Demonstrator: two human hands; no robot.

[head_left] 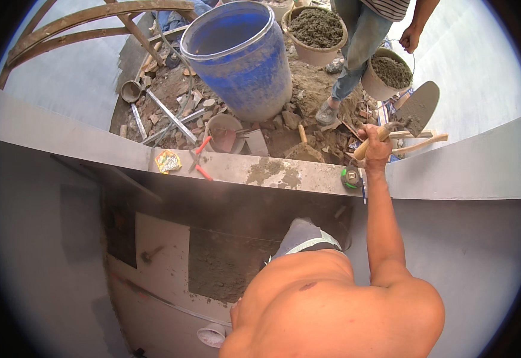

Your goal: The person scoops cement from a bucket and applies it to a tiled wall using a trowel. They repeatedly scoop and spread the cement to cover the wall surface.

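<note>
Overhead, from the head camera: the person's right hand (377,146) is raised above the grey ledge (308,174), its grip wrapped tight round the wooden handle of a trowel (418,107). The blade is held tilted up and away from the body, a smear of grey mortar clinging to it, which suggests the tilt serves to keep the load from sliding off (judgement, not observation). The left hand is not in view; the torso and shoulder hide that side.

Below the ledge, a wall face carries a dark patch of fresh mortar (224,262) beside pale tiles (159,238).

On the ledge itself: a spill of mortar crumbs (272,172), a green tape measure (350,178) just beside the right wrist, red-handled pliers (199,158), and a small yellow wrapper (168,160).

Beyond the ledge lies rubble ground with a large blue barrel (242,53), two buckets of mortar (315,33) (389,73), metal strips (171,122) and a loose wooden handle (420,145). A second person (362,36) stands between the buckets, one hand (409,39) hanging near the smaller bucket.

Obstructions: the ledge edge and the tape measure sit directly under the raised forearm.
</note>
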